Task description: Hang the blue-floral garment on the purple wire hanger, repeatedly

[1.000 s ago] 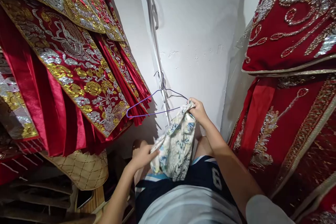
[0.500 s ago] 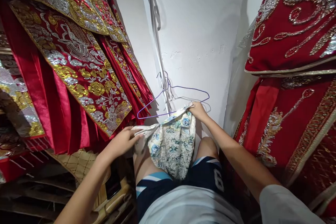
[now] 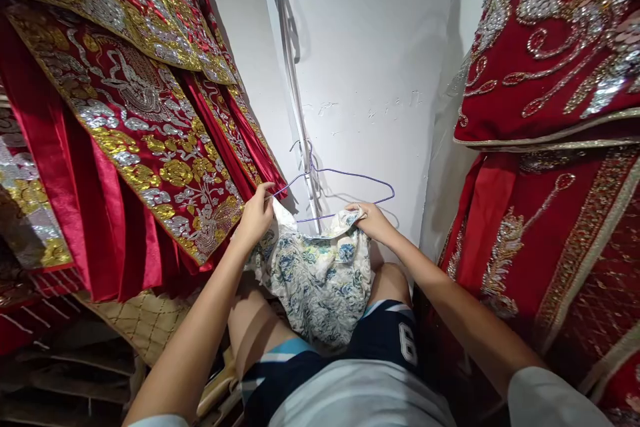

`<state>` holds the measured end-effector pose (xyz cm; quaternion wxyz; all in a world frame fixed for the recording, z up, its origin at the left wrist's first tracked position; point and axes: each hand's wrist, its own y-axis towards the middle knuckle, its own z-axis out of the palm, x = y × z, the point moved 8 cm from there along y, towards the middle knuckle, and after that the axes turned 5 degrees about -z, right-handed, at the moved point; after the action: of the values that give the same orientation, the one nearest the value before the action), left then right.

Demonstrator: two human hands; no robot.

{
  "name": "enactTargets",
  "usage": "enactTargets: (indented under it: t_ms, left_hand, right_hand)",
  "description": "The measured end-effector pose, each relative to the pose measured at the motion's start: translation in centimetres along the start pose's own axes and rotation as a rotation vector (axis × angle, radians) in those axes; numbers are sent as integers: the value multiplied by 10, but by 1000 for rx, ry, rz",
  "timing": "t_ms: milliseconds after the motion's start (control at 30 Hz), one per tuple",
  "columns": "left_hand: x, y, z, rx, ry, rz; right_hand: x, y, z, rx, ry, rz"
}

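Observation:
A cream garment with a blue floral print (image 3: 313,277) hangs between my two hands in front of my knees. My left hand (image 3: 257,213) grips its upper left corner, right at the left tip of a thin purple wire hanger (image 3: 350,177). My right hand (image 3: 370,219) pinches the garment's upper right edge just below the hanger's bottom wire. The hanger's hook sits on a white vertical rail (image 3: 295,93) on the wall. The cloth's top edge sags between my hands.
Heavy red robes with gold and silver embroidery hang close on the left (image 3: 135,127) and on the right (image 3: 545,147). A white wall (image 3: 370,60) fills the narrow gap ahead. A woven tan object (image 3: 140,320) lies low on the left.
My left hand has risen from the garment's lower part to its top left corner by the hanger tip. The cloth is now spread wide between both hands.

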<state>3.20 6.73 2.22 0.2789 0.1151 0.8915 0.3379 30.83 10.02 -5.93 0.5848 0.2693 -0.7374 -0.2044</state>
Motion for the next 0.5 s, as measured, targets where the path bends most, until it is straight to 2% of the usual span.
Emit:
enactTargets:
  t_ms: [133,200,233,333,433,500]
  left_hand:
    - [8,5,9,13,43,67]
    - [8,7,9,17,76,83]
    - [7,9,7,12,88,91]
    - [13,11,-8,-65,78,62]
    - [36,11,-22,-131,32,-87]
    - [49,9,-21,-97,-6,-175]
  right_hand:
    - [11,2,-59,-304,-149,-61]
    - [10,10,-81,-336,-218,-22]
    - [8,15,-87,-279,-236,15]
    - [4,26,-88,22,-142,140]
    - [13,25,-77,278,80,218]
    - [16,21,-65,347,213,271]
